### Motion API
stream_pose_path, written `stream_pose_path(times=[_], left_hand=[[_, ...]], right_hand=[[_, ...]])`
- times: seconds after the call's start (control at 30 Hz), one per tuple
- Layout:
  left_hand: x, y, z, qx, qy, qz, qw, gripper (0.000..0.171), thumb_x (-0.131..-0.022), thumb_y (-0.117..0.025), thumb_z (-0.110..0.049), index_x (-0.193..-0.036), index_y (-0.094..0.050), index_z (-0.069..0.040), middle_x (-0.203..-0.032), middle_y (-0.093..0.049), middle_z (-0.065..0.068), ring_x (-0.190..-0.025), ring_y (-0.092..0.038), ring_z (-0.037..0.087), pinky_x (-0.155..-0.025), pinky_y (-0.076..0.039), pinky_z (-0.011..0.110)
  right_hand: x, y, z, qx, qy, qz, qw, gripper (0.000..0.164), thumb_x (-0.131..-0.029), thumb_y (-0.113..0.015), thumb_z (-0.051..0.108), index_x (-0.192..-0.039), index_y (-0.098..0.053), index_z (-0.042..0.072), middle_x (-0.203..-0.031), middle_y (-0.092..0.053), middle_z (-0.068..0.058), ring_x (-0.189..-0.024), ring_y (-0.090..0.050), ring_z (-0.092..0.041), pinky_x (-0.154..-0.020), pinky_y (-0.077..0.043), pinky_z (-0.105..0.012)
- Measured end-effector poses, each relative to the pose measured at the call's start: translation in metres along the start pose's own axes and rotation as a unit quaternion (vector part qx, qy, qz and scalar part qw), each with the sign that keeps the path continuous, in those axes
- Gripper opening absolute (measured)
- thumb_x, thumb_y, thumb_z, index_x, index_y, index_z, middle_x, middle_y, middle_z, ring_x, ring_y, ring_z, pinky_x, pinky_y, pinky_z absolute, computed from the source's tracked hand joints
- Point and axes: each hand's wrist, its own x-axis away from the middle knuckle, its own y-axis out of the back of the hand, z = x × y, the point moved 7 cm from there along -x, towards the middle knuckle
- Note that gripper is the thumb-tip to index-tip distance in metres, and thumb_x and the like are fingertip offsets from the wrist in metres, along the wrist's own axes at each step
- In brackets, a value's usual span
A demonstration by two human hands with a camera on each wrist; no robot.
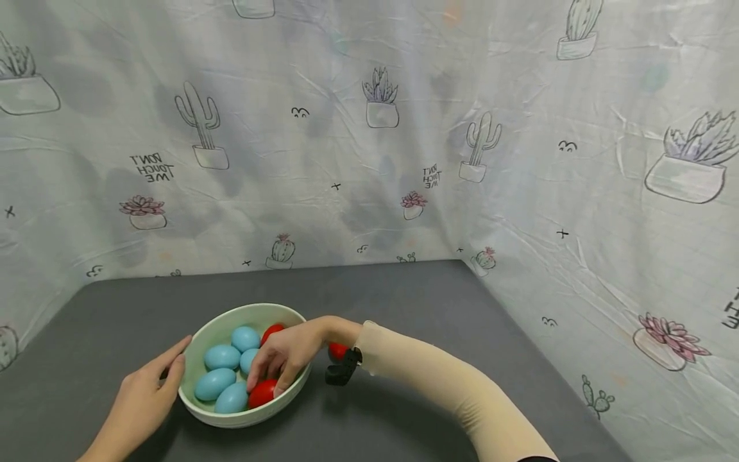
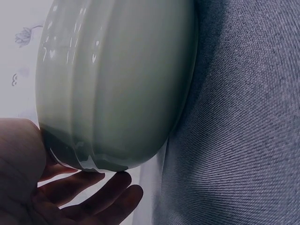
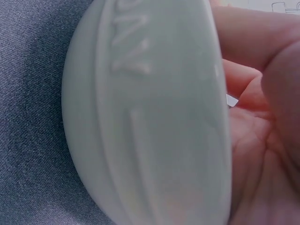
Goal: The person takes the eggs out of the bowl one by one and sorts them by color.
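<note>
A pale green bowl (image 1: 242,420) stands on the dark grey cloth, with several light blue eggs (image 1: 214,384) and red ones in it. My right hand (image 1: 287,351) reaches over the bowl's right rim and grips a red egg (image 1: 262,394) between thumb and fingers. Behind that hand, another red egg (image 1: 272,332) lies partly hidden in the bowl. On the left, my left hand (image 1: 143,393) rests its fingertips against the outside of the bowl near the rim. The left wrist view shows its fingers (image 2: 110,192) loosely bent beside the glossy wall. In the right wrist view, the bowl hides my right fingertips.
A red egg (image 1: 338,350) sits outside the bowl, partly covered by my right wrist and its black wrist strap (image 1: 344,367). Dark grey cloth (image 1: 398,301) covers the table. A pale curtain (image 1: 323,154) printed with potted cacti hangs behind and at both sides.
</note>
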Motion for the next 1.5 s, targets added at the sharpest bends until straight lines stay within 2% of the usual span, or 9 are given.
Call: stream_pose_path(times=[0.17, 0.33, 0.57, 0.73, 0.9, 1.07, 1.33, 1.5], left_hand=[[0.0, -0.002, -0.001, 0.001, 0.005, 0.011, 0.9999, 0.051, -0.109, -0.033, -0.03, -0.149, -0.04, 0.0, -0.136, -0.045, 0.036, -0.105, -0.058, 0.051, -0.07, -0.049, 0.055], [0.0, -0.005, -0.003, 0.009, 0.004, 0.022, 0.9997, 0.052, -0.109, -0.033, -0.031, -0.15, -0.039, 0.0, -0.137, -0.045, 0.036, -0.105, -0.058, 0.051, -0.069, -0.05, 0.053], [-0.001, -0.003, -0.005, 0.016, -0.013, 0.013, 0.9997, 0.051, -0.109, -0.034, -0.03, -0.148, -0.041, 0.001, -0.136, -0.046, 0.036, -0.103, -0.059, 0.05, -0.071, -0.05, 0.056], [-0.001, -0.004, -0.002, 0.012, -0.007, 0.019, 0.9997, 0.052, -0.109, -0.034, -0.03, -0.148, -0.04, 0.002, -0.136, -0.045, 0.037, -0.107, -0.056, 0.053, -0.073, -0.049, 0.057], [-0.001, -0.003, -0.002, 0.01, -0.011, 0.01, 0.9998, 0.051, -0.109, -0.034, -0.029, -0.148, -0.041, 0.003, -0.135, -0.046, 0.037, -0.108, -0.055, 0.054, -0.072, -0.048, 0.056], [-0.002, 0.0, -0.004, 0.01, -0.021, -0.009, 0.9997, 0.048, -0.108, -0.037, -0.026, -0.146, -0.043, 0.003, -0.132, -0.049, 0.037, -0.103, -0.058, 0.052, -0.065, -0.048, 0.049], [0.0, 0.0, -0.002, 0.007, -0.017, -0.005, 0.9998, 0.049, -0.108, -0.036, -0.026, -0.147, -0.042, 0.003, -0.131, -0.05, 0.036, -0.098, -0.061, 0.047, -0.061, -0.045, 0.043], [0.001, 0.001, -0.001, 0.004, -0.012, -0.006, 0.9999, 0.049, -0.108, -0.037, -0.026, -0.147, -0.042, 0.003, -0.13, -0.051, 0.037, -0.099, -0.06, 0.048, -0.061, -0.046, 0.044]], right_hand=[[0.001, 0.0, -0.001, 0.011, 0.012, -0.003, 1.0, 0.045, -0.085, -0.07, -0.012, -0.128, -0.057, -0.008, -0.127, -0.06, -0.011, -0.108, -0.059, -0.006, -0.097, -0.042, -0.022], [0.005, 0.002, -0.001, -0.008, 0.026, -0.015, 1.0, 0.047, -0.083, -0.071, -0.013, -0.128, -0.057, -0.008, -0.125, -0.062, -0.009, -0.107, -0.061, -0.009, -0.097, -0.043, -0.026], [0.012, 0.011, 0.001, -0.02, 0.045, -0.087, 0.995, 0.052, -0.08, -0.077, -0.01, -0.128, -0.059, -0.004, -0.113, -0.066, 0.001, -0.103, -0.061, -0.011, -0.093, -0.047, -0.029], [0.019, 0.018, 0.005, -0.019, 0.066, -0.145, 0.987, 0.053, -0.078, -0.08, -0.006, -0.127, -0.061, 0.0, -0.111, -0.066, 0.002, -0.102, -0.061, -0.011, -0.091, -0.049, -0.031], [0.039, 0.03, 0.014, -0.035, 0.104, -0.223, 0.969, 0.048, -0.08, -0.079, -0.004, -0.124, -0.063, 0.003, -0.119, -0.064, 0.001, -0.108, -0.06, -0.012, -0.092, -0.049, -0.033], [0.078, 0.044, 0.019, -0.059, 0.129, -0.303, 0.942, 0.045, -0.081, -0.077, -0.007, -0.124, -0.063, 0.0, -0.121, -0.064, -0.006, -0.108, -0.063, -0.02, -0.091, -0.05, -0.039], [0.149, 0.06, -0.005, -0.041, 0.101, -0.421, 0.9, 0.046, -0.079, -0.083, 0.004, -0.122, -0.067, 0.009, -0.119, -0.067, -0.009, -0.101, -0.066, -0.029, -0.087, -0.052, -0.043], [0.182, 0.062, -0.02, -0.037, 0.078, -0.461, 0.883, 0.05, -0.078, -0.085, 0.009, -0.124, -0.066, 0.008, -0.12, -0.067, -0.009, -0.103, -0.065, -0.029, -0.087, -0.052, -0.043]])
